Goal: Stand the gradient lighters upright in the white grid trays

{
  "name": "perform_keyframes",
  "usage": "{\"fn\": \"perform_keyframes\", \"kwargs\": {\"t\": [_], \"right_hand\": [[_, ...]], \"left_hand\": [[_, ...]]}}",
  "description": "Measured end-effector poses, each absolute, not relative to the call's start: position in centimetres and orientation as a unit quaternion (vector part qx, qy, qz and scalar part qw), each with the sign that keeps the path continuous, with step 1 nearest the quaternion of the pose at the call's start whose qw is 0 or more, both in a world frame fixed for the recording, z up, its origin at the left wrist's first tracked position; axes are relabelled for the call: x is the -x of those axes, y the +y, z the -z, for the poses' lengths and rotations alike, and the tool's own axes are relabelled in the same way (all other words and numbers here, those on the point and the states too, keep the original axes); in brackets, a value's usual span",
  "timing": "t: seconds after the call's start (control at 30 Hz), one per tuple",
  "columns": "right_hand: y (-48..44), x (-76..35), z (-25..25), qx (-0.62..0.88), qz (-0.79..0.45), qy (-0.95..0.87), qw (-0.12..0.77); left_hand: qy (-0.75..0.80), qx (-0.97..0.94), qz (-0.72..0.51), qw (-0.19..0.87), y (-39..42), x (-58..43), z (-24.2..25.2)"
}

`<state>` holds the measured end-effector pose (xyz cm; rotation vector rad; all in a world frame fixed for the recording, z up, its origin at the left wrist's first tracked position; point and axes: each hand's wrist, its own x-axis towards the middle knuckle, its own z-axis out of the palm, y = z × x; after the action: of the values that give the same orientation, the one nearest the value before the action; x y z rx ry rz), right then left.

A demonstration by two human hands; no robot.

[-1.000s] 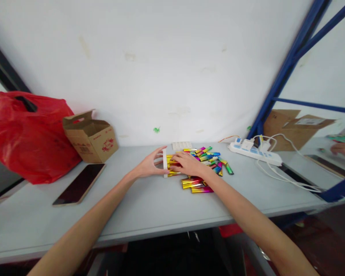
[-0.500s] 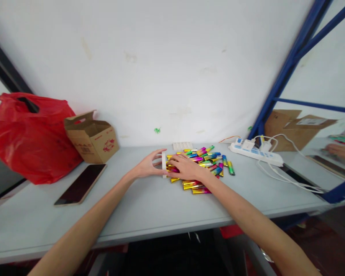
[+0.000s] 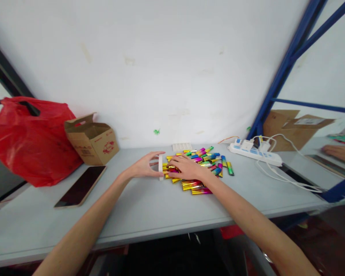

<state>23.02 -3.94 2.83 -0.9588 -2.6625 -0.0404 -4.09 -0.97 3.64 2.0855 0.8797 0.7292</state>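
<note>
My left hand [image 3: 145,165] grips a narrow white tray [image 3: 161,167] that stands on its edge, thumb at the near end and fingers at the far end. Right beside it, my right hand [image 3: 185,167] lies over a pile of shiny, many-coloured lighters [image 3: 208,159], its fingers bent around some of them. Yellow ends of lighters [image 3: 165,167] show between my right fingertips and the tray; whether they sit in it I cannot tell. Behind the pile, a second white tray [image 3: 182,146] with rows of slots lies near the wall.
A phone [image 3: 81,186], an open cardboard box [image 3: 93,142] and a red plastic bag [image 3: 36,142] are on the left. To the right lie a power strip [image 3: 254,153] with white cables and a blue rack post [image 3: 278,82]. Another person's hand [image 3: 339,153] shows at far right.
The white tray and my left hand have shifted slightly left. More yellow lighter ends show between the tray and my right fingers. The other person's hand has moved slightly.
</note>
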Motion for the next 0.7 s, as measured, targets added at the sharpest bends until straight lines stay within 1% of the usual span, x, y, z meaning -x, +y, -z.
{"fn": "perform_keyframes", "kwargs": {"t": [0.1,0.3,0.43,0.7], "right_hand": [[-4.0,-23.0,-2.9,0.328,0.008,-0.93,0.164],[-4.1,-22.9,-3.0,0.267,-0.014,-0.949,0.171],[-3.6,-23.2,-2.8,0.264,-0.005,-0.95,0.169],[-3.0,-23.4,-2.3,0.276,0.002,-0.947,0.166]], "left_hand": [[0.344,-0.823,-0.292,0.344,-1.0,3.8,-3.6],[0.368,-0.824,-0.283,0.325,-1.2,3.9,-3.9],[0.399,-0.816,-0.251,0.335,-1.1,5.1,-4.8],[0.426,-0.785,-0.244,0.378,-0.7,6.8,-5.6]]}}
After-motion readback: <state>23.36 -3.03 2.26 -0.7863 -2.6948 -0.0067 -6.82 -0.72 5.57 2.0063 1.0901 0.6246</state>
